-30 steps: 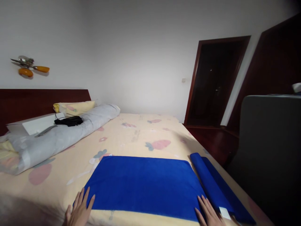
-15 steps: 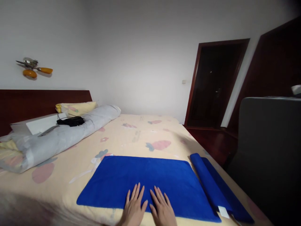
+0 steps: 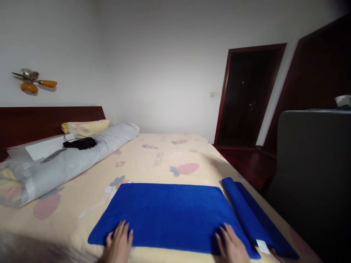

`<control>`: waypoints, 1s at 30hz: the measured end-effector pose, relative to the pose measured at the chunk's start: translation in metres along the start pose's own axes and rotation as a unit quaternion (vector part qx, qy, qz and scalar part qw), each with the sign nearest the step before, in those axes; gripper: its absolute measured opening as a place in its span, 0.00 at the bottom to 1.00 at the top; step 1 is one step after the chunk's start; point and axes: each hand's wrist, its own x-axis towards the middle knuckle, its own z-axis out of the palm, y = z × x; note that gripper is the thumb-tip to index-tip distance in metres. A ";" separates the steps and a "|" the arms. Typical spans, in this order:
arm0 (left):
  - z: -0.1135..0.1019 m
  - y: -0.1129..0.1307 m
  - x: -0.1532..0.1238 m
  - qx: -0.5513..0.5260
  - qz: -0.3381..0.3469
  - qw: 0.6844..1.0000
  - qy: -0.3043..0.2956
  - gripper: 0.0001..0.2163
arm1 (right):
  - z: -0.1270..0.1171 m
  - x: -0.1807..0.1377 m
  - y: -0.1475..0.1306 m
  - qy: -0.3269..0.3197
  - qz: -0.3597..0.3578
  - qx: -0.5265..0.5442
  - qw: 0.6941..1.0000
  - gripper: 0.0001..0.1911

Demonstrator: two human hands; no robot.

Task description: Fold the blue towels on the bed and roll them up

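Note:
A blue towel [image 3: 170, 215] lies spread flat on the bed, its near edge towards me. My left hand [image 3: 120, 241] is over the near left part of the towel, fingers reaching forward and holding nothing. At the near right part is my right hand [image 3: 231, 243], fingers slightly bent and apart, also with nothing in it. Whether the fingertips press on the cloth I cannot tell. Just right of the towel lies a second blue cloth, a rolled one [image 3: 246, 212] with a white label [image 3: 263, 246] at its near end, resting on more blue cloth.
The bed [image 3: 153, 157] has a patterned cream sheet. A grey rolled quilt [image 3: 68, 168] lies along the left, with a white box [image 3: 46, 148] and a black item [image 3: 80, 143] on it. A dark chair back [image 3: 312, 164] stands at the right, near a dark door [image 3: 249, 98].
My hands have moved apart from the near middle of the towel, the left one leftwards and the right one rightwards. The towel still lies flat. The view has shifted slightly.

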 end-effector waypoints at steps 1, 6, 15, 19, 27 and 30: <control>-0.002 0.024 0.006 -0.021 0.048 0.999 0.011 0.24 | 0.005 0.014 -0.028 -0.028 -0.008 0.019 0.999 0.29; 0.000 0.137 0.040 -0.119 0.242 0.963 -0.016 0.27 | 0.031 0.078 -0.154 -0.270 -0.138 0.128 0.944 0.27; -0.001 -0.025 0.097 -0.016 -0.031 0.997 -0.071 0.28 | 0.013 0.090 -0.003 -0.276 0.013 -0.075 0.958 0.34; -0.005 -0.084 0.095 0.019 -0.075 0.994 -0.071 0.27 | 0.012 0.080 0.055 -0.244 0.029 -0.094 0.965 0.37; -0.006 0.057 0.097 0.028 0.098 0.995 0.004 0.29 | 0.039 0.118 -0.082 -0.267 -0.088 0.062 0.958 0.29; 0.004 0.124 0.109 -0.061 0.196 0.978 -0.025 0.29 | 0.053 0.135 -0.151 -0.333 -0.147 0.127 0.923 0.29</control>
